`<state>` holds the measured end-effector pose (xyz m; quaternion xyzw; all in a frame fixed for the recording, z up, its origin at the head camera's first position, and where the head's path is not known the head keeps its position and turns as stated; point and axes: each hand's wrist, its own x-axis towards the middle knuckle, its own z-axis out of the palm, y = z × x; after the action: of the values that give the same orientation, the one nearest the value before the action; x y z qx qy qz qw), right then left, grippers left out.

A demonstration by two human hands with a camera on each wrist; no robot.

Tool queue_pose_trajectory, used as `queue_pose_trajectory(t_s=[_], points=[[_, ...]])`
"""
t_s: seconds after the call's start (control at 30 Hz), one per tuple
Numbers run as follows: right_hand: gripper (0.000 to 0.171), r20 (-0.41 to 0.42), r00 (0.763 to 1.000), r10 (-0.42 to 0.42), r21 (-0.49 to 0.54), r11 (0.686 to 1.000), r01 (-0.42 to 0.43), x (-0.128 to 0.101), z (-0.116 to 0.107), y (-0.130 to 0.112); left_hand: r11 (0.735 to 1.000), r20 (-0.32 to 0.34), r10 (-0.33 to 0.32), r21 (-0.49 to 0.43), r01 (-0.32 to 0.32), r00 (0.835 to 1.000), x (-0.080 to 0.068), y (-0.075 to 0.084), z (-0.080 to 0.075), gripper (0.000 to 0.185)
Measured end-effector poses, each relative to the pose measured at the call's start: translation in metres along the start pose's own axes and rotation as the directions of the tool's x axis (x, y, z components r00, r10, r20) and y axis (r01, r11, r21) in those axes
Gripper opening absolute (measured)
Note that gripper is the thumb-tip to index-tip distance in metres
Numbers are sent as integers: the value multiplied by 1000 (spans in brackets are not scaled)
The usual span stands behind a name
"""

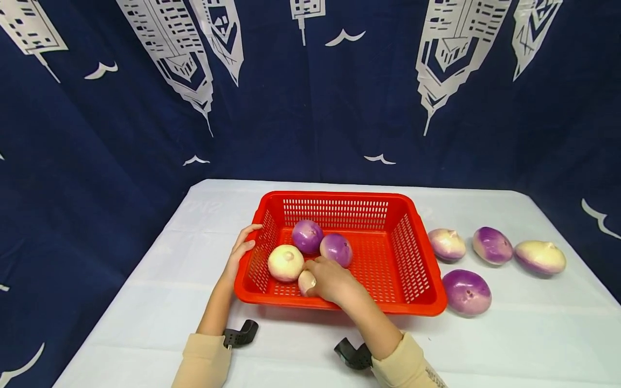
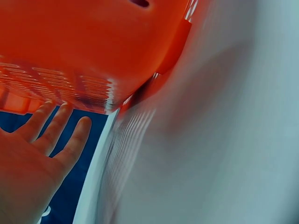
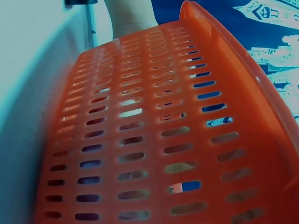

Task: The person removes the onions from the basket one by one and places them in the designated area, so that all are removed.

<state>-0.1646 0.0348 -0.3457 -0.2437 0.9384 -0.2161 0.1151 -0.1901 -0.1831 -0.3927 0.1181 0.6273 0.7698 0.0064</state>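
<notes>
A red slotted basket (image 1: 417,253) stands mid-table. Inside lie two purple onions (image 1: 307,235) (image 1: 336,249) and a pale one (image 1: 285,262). My right hand (image 1: 316,276) reaches over the near rim and curls its fingers on another pale onion (image 1: 304,282) at the basket's front left. My left hand (image 1: 245,242) rests against the basket's left wall; in the left wrist view its fingers (image 2: 53,130) lie straight along the red wall (image 2: 84,46). The right wrist view shows only the basket's slotted side (image 3: 140,140) and a forearm (image 3: 131,18) beyond it.
Several more purple-and-white onions lie on the white tablecloth (image 1: 160,302) right of the basket, the nearest (image 1: 467,291) by its front right corner, the others (image 1: 492,245) further back. A dark blue curtain (image 1: 97,161) hangs behind and to the left of the table.
</notes>
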Motion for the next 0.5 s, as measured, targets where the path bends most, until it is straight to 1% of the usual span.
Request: queue_pose_trajectory(t_s=[0.07, 0.17, 0.3, 0.5], points=[[42, 7, 1000, 18, -19, 1000, -17, 0, 0, 0, 1000, 5, -4, -2, 4, 1000, 0, -1, 0, 39], [43, -4, 999, 39, -35, 999, -39, 1, 1, 0, 1000, 3, -2, -15, 2, 1000, -1, -1, -1, 39], [44, -56, 998, 43, -39, 998, -46, 1, 2, 1, 1000, 1, 2, -22, -2, 1000, -2, 0, 0, 39], [47, -129, 991, 34, -37, 999, -39, -1, 2, 2, 1000, -10, -14, 7, 14, 1000, -2, -1, 0, 38]])
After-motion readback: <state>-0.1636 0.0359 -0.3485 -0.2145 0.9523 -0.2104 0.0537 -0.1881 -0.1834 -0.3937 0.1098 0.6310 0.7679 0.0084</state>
